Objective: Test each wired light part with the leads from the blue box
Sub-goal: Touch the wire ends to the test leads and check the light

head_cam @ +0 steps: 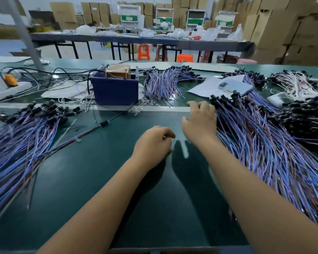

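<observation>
A blue box (pixel 116 88) with a taped transformer inside stands at the middle of the green table. A thin lead (pixel 103 123) runs from it down to the left across the mat. Big piles of wired light parts with blue and purple wires and black heads lie at the right (pixel 261 143) and at the left (pixel 22 140). My right hand (pixel 200 121) is spread, its fingers reaching to the edge of the right pile. My left hand (pixel 154 142) is curled loosely beside it over the mat; whether it holds anything is hidden.
More bundles of wired parts (pixel 165 83) lie behind the box. A phone on white paper (pixel 235 87) sits at the back right. A white power strip (pixel 6 88) and black cables are at the far left. Cardboard boxes and another table fill the background.
</observation>
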`<state>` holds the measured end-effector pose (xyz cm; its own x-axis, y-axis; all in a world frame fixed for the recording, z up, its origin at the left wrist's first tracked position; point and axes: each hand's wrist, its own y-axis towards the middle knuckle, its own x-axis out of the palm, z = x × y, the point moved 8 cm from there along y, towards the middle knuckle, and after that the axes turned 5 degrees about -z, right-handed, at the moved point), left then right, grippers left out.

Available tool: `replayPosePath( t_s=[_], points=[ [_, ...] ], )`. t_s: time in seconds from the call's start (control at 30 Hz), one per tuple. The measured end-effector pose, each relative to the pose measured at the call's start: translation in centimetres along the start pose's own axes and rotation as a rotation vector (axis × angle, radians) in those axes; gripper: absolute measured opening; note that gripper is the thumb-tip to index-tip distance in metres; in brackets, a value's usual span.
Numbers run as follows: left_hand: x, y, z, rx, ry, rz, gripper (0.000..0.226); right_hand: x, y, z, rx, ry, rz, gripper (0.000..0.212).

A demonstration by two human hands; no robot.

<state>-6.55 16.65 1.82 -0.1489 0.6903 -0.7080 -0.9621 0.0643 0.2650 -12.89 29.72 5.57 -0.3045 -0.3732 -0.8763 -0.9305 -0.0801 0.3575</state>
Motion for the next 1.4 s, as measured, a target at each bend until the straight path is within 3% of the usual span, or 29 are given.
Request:
replayPosePath(
  t_s=[0.17,0.27,0.33,0.57,0.63,0.7,0.77,0.83,0.9,0.97,1.03,1.1,1.17,1.27,1.4],
  points=[
    [-8.6,-1.7,-7.7,-0.276,0.39,0.31,0.028,6.7,-0.8,-10.1,-0.14,0.196,-0.207,0.043],
    [-10.3,-2.7,-12.2,-0.549,0.551,0.203,0.045,10.2,-1.4,-12.3,-0.127,0.246,-0.337,0.04],
    [-10.0,-2.8,-13.8,-0.663,0.557,0.126,0.05,10.8,-1.2,-12.0,-0.091,0.238,-0.319,0.035],
    [-10.8,-0.8,-14.7,-0.743,0.445,0.257,0.035,10.3,-1.3,-11.4,-0.117,0.396,-0.293,0.024],
    [-11.2,-0.8,-14.6,-0.695,0.392,0.334,0.03,10.1,-1.3,-11.2,-0.12,0.441,-0.281,0.023],
    [-12.0,-1.4,-12.9,-0.551,0.348,0.527,0.024,9.6,-1.3,-11.1,-0.112,0.51,-0.244,0.022],
    [-13.4,-2.3,-9.6,-0.278,0.347,0.769,0.019,8.9,-1.6,-11.1,-0.098,0.631,-0.195,0.019],
    [-13.9,-2.6,-6.4,0.037,0.26,0.854,0.017,8.8,-1.9,-11.4,-0.09,0.847,-0.254,0.018],
    [-12.9,-2.0,-4.4,0.238,-0.017,0.758,0.019,9.5,-2.6,-12.7,-0.085,1.177,-0.439,0.027],
    [-11.0,-1.2,-2.8,0.285,-0.295,0.591,0.022,9.9,-3.3,-14.2,-0.04,1.571,-0.623,0.04],
    [-8.9,-0.7,-1.5,0.279,-0.508,0.45,0.026,9.6,-3.3,-14.7,0.047,1.948,-0.683,0.047],
    [-7.4,-0.2,-1.4,0.241,-0.675,0.297,0.028,9.7,-2.6,-13.3,0.162,2.129,-0.63,0.044],
    [-6.0,0.2,-2.1,0.172,-0.792,0.097,0.031,9.7,-2.2,-11.5,0.239,2.09,-0.572,0.039],
    [-3.8,-0.1,-3.2,0.066,-0.787,-0.219,0.029,10.0,-1.9,-9.8,0.333,1.805,-0.519,0.03],
    [-3.5,-0.3,-4.5,-0.031,-0.729,-0.304,0.03,10.4,-2.0,-9.8,0.38,1.685,-0.505,0.034]
  ],
)
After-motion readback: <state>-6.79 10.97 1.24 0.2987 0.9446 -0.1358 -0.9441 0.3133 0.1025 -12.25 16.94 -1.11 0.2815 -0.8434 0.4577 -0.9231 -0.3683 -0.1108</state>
